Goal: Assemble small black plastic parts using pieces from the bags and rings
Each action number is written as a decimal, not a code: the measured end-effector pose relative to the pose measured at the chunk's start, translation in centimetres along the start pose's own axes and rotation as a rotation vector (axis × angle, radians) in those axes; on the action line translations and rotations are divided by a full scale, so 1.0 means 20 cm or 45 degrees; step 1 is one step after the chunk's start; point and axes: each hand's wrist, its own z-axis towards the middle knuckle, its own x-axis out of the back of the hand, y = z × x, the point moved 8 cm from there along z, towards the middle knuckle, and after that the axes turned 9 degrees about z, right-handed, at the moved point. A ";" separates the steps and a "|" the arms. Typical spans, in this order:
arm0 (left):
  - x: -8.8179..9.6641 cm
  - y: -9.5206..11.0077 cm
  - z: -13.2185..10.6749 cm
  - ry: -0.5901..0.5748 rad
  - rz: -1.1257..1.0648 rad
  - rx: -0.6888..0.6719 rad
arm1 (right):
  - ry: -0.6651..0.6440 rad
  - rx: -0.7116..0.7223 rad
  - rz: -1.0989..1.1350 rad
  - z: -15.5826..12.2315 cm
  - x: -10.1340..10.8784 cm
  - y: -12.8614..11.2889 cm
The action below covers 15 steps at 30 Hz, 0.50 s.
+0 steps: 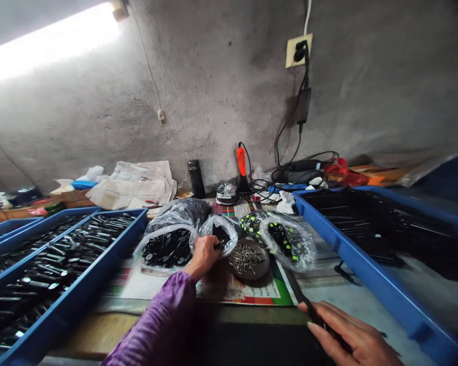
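Note:
My left hand, in a purple sleeve, is at the mouth of a small clear plastic bag of black parts. Its fingers are curled together, with their tips against the dark contents, so what they pinch is unclear. My right hand grips a long, flat black strip between thumb and fingers, slanting up toward the left. Between the hands lies a round dish of small metal rivet-like pieces. A bigger bag of black parts stands left, and a bag of black and yellow-green pieces stands right.
Blue trays of glossy black parts stand at left. Another blue tray with long dark parts is at right. Behind are a black cylinder, an orange-handled tool, cables and papers along the wall.

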 end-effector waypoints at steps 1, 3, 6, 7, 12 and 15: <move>0.00 0.00 0.00 0.004 -0.018 0.006 | 0.005 0.000 -0.011 0.00 0.00 0.00; 0.00 -0.01 -0.01 0.026 -0.065 0.023 | 0.009 -0.012 -0.017 0.00 0.00 0.00; 0.01 -0.03 -0.02 0.081 -0.170 0.064 | -0.005 -0.059 0.023 0.00 0.01 0.00; 0.01 -0.04 -0.02 0.101 -0.215 0.080 | -0.010 -0.080 0.037 0.00 0.01 0.01; 0.07 -0.06 -0.07 0.169 -0.509 0.130 | -0.009 -0.231 0.114 -0.03 0.01 0.05; 0.11 -0.03 -0.14 0.166 -0.747 0.123 | -0.030 -0.316 0.175 -0.03 -0.01 0.06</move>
